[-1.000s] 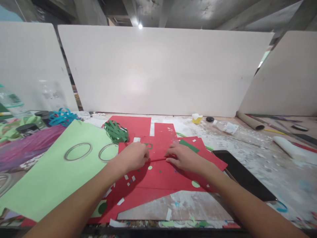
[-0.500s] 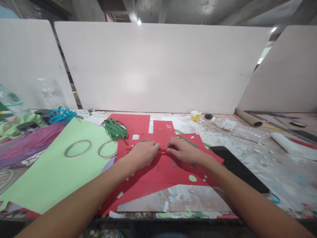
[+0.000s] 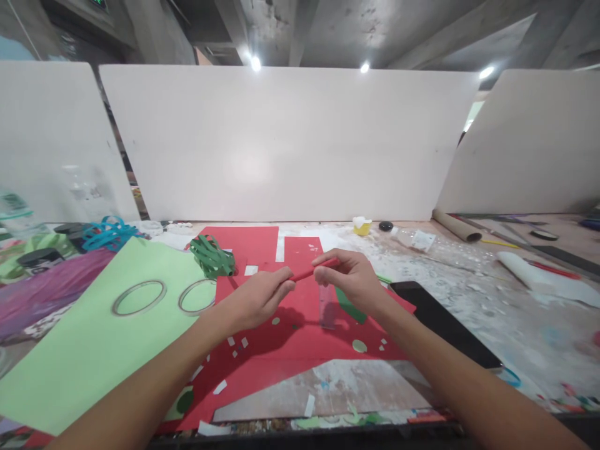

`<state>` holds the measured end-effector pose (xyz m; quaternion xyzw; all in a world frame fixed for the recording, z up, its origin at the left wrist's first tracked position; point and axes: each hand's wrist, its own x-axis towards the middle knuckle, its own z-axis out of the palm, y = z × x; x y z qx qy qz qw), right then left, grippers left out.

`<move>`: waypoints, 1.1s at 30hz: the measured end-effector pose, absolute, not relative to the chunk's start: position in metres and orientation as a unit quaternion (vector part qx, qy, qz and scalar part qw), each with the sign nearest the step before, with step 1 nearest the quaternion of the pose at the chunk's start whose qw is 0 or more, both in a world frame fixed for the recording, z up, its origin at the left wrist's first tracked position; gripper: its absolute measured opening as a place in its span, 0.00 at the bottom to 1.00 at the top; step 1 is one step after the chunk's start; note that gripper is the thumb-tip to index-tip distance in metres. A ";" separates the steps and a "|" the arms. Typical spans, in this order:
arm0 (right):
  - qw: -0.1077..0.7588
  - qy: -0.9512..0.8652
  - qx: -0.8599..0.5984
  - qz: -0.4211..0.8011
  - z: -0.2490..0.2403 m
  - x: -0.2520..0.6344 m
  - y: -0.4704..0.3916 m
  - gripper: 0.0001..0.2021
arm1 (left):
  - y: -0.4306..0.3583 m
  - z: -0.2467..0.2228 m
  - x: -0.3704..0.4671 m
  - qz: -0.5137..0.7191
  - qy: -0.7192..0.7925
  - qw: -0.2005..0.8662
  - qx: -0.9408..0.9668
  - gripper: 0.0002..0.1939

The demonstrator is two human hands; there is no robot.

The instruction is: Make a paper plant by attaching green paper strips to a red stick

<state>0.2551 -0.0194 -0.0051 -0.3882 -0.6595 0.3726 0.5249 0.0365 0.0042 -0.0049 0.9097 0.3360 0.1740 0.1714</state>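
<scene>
A thin roll of red paper (image 3: 304,274) is held above the table between my two hands, its right end tilted up. My left hand (image 3: 262,294) pinches the left part, which its fingers mostly hide. Closed on the other end is my right hand (image 3: 349,275), thumb and fingertips around the roll. Red paper sheets (image 3: 300,344) lie beneath, strewn with small white scraps and pale green ovals (image 3: 359,345). Under my right hand are a clear ruler-like strip (image 3: 327,306) and a dark green paper piece (image 3: 350,306). A bundle of green paper strips (image 3: 212,256) lies beyond my left hand.
Left, a light green sheet (image 3: 94,350) carries two tape rings (image 3: 139,298); a purple plastic bag (image 3: 51,294) sits beside it. Right are a black phone-like slab (image 3: 445,325), a plastic bottle (image 3: 422,240) and a cardboard tube (image 3: 457,226). A white partition (image 3: 290,144) stands behind.
Both hands have lifted the red paper roll off the sheets, and its right end has tilted upward. The clear strip under my right hand now shows. The camera view has shifted slightly.
</scene>
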 end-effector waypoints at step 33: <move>0.597 -0.594 -0.371 0.390 -0.015 0.249 -0.014 0.15 | 0.009 0.003 0.036 0.165 0.375 0.120 0.904 0.16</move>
